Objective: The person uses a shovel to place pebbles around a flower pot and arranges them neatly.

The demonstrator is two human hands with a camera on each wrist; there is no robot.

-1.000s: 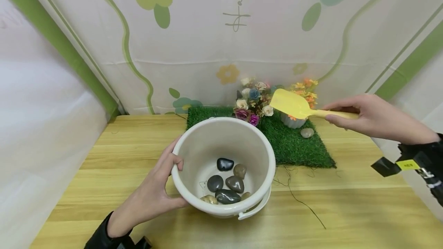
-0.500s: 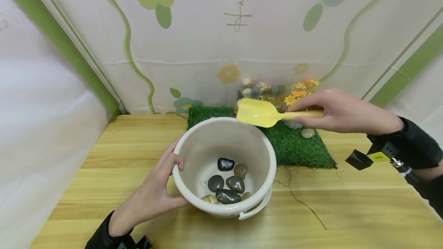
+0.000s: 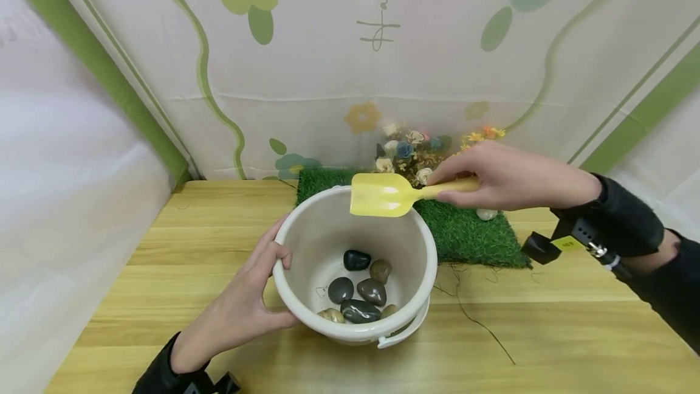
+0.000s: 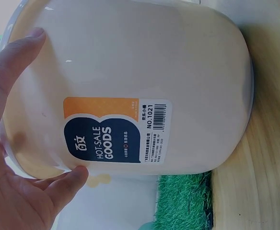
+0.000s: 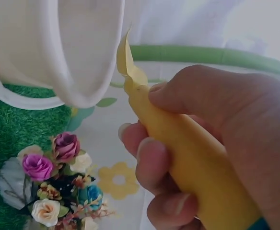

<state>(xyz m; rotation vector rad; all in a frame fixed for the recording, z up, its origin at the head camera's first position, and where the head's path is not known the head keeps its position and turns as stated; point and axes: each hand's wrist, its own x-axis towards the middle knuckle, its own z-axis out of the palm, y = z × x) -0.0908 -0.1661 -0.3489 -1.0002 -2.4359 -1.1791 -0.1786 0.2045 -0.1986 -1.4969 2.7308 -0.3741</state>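
A cream plastic bucket [image 3: 295, 303] stands on the wooden table, with several smooth stones [image 3: 361, 311] lying on its bottom. My left hand [image 3: 240, 303] grips the bucket's left side, fingertips hooked over the rim. In the left wrist view, thumb and finger lie against the bucket wall near a printed label [image 4: 116, 132]. My right hand [image 3: 503, 178] holds a yellow toy shovel [image 3: 383, 195] by its handle. The shovel's blade hangs above the far rim of the bucket. In the right wrist view, thumb and fingers wrap around the shovel handle [image 5: 188, 153].
Behind the bucket lies a green artificial grass mat [image 3: 465, 236]. Artificial flowers [image 3: 404, 151] stand on it, partly hidden by my right hand, and a pale stone [image 3: 486, 214] lies at its right. A patterned curtain [image 3: 306, 65] hangs behind the wooden table [image 3: 164, 284].
My right hand has moved left with the shovel, bringing its blade from over the flowers to above the bucket's far rim. The left hand and bucket stay put.
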